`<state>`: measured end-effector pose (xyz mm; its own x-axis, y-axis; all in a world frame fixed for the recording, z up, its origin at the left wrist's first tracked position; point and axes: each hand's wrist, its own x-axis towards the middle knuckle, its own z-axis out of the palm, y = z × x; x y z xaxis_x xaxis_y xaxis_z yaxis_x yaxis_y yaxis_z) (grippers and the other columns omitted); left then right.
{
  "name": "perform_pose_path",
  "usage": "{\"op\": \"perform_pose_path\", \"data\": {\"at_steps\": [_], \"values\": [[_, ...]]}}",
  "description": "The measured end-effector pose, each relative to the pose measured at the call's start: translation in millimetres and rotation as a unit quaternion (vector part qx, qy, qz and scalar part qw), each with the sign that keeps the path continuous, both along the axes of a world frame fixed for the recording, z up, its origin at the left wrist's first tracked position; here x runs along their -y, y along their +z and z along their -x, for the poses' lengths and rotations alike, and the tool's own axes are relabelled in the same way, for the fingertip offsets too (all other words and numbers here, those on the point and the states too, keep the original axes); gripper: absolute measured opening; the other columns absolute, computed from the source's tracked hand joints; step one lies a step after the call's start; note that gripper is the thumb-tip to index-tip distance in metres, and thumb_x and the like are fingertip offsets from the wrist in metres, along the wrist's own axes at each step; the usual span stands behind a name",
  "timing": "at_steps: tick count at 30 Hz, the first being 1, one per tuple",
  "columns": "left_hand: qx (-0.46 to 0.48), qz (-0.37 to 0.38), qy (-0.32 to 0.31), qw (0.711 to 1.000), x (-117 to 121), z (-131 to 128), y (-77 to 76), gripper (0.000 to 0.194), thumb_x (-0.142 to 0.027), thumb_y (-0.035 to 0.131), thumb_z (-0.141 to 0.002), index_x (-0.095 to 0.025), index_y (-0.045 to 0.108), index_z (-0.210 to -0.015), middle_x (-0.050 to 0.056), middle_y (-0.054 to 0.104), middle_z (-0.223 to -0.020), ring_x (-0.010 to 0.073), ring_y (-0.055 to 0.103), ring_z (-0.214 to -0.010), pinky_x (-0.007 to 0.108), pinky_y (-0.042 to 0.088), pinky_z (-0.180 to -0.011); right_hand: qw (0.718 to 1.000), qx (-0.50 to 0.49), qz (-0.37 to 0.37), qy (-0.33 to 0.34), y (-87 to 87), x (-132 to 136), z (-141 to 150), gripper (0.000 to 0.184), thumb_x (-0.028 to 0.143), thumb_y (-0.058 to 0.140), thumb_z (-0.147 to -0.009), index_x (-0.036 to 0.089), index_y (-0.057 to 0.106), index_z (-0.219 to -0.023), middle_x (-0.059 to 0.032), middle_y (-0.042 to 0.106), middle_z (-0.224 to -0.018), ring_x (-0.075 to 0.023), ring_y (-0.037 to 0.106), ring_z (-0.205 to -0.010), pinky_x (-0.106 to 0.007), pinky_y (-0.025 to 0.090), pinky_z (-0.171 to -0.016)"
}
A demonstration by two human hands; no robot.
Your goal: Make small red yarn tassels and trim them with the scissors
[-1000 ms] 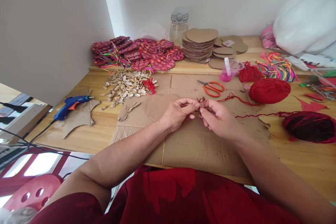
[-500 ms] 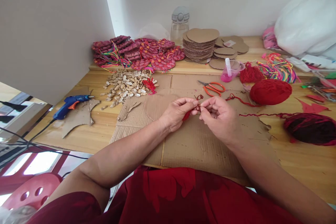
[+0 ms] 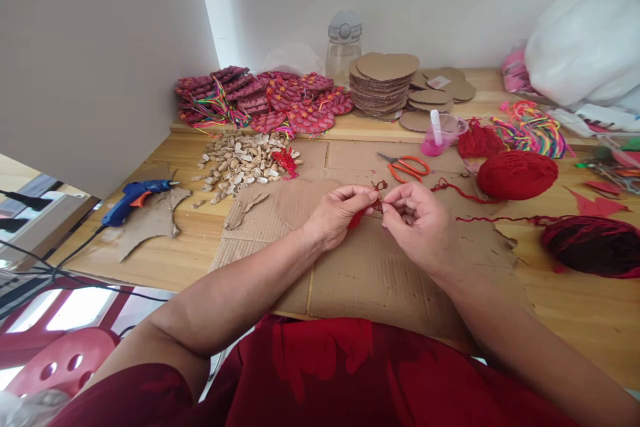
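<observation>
My left hand (image 3: 336, 215) is closed, its thumb and fingers pinching red yarn (image 3: 356, 219) above the cardboard sheet (image 3: 370, 287). Close against it, my right hand (image 3: 417, 220) pinches a thin dark red strand at the fingertips. The small part between the two hands is mostly covered by fingers. Just beyond them lie orange-handled scissors (image 3: 413, 165), opened slightly. A red yarn ball (image 3: 517, 175) and a dark maroon yarn ball (image 3: 593, 245) rest to the right, each with a strand trailing toward my hands.
Peanut shells (image 3: 245, 163) are heaped at the left, near a blue glue gun (image 3: 133, 200). Behind stand stacked cardboard discs (image 3: 385, 83), a bottle (image 3: 344, 47), decorated pink pieces (image 3: 305, 103) and a cup of pink liquid (image 3: 440, 133). Multicoloured yarn (image 3: 533, 130) lies at back right.
Both hands stay in nearly the same place, still pinching the yarn. The right fingertips have shifted very slightly away from the left ones. Nothing else has visibly moved.
</observation>
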<state>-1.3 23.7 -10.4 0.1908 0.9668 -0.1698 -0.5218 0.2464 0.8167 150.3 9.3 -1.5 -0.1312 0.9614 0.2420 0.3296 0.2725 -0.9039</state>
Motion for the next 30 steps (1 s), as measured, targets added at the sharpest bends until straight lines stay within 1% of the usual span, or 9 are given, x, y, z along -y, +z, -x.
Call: {"op": "perform_pose_path", "data": {"at_steps": [8, 12, 19, 24, 30], "values": [[0.002, 0.01, 0.015, 1.0, 0.5, -1.1, -0.8, 0.027, -0.029, 0.087, -0.06, -0.012, 0.07, -0.072, 0.0, 0.068, -0.069, 0.0076, 0.059, -0.065, 0.022, 0.045, -0.069, 1.0, 0.014, -0.005, 0.012, -1.2, 0.7, 0.2, 0.007, 0.021, 0.058, -0.085, 0.022, 0.053, -0.089, -0.0003, 0.064, -0.074, -0.0124, 0.06, -0.06, -0.025, 0.046, -0.054], [0.004, 0.009, 0.007, 1.0, 0.6, -1.3, -0.4, 0.028, -0.03, 0.086, -0.06, -0.012, 0.069, -0.072, 0.001, 0.067, -0.067, 0.0083, 0.059, -0.063, 0.024, 0.045, -0.069, 1.0, 0.003, -0.011, 0.016, -1.4, 0.2, 0.8, 0.007, 0.02, 0.058, -0.085, 0.022, 0.053, -0.088, -0.0004, 0.065, -0.074, -0.012, 0.06, -0.06, -0.025, 0.046, -0.053], [0.012, 0.013, 0.007, 1.0, 1.9, -1.5, 0.7, 0.03, -0.031, 0.087, -0.059, -0.012, 0.068, -0.072, 0.0, 0.066, -0.065, 0.0073, 0.059, -0.062, 0.023, 0.045, -0.069, 0.999, 0.01, -0.043, 0.013, -4.2, 0.1, 3.2, 0.007, 0.017, 0.059, -0.083, 0.021, 0.054, -0.087, -0.0009, 0.068, -0.075, -0.0127, 0.063, -0.062, -0.024, 0.048, -0.054], [0.025, 0.024, 0.012, 0.999, 1.8, -1.4, 0.8, 0.029, -0.029, 0.087, -0.058, -0.012, 0.069, -0.072, -0.001, 0.067, -0.066, 0.0067, 0.059, -0.06, 0.022, 0.045, -0.067, 0.995, 0.055, -0.088, 0.002, -4.0, 0.8, 2.1, 0.009, 0.015, 0.058, -0.084, 0.022, 0.054, -0.087, 0.0004, 0.068, -0.075, -0.0116, 0.064, -0.062, -0.023, 0.05, -0.054], [0.018, 0.03, 0.01, 0.999, 1.8, -1.7, 2.6, 0.027, -0.027, 0.087, -0.06, -0.012, 0.068, -0.073, -0.002, 0.066, -0.067, 0.0057, 0.058, -0.059, 0.022, 0.045, -0.068, 0.972, 0.142, -0.185, -0.041, -0.7, 3.2, 3.2, 0.012, 0.011, 0.059, -0.081, 0.022, 0.056, -0.085, 0.0015, 0.068, -0.075, -0.0103, 0.064, -0.06, -0.022, 0.051, -0.058]]}}
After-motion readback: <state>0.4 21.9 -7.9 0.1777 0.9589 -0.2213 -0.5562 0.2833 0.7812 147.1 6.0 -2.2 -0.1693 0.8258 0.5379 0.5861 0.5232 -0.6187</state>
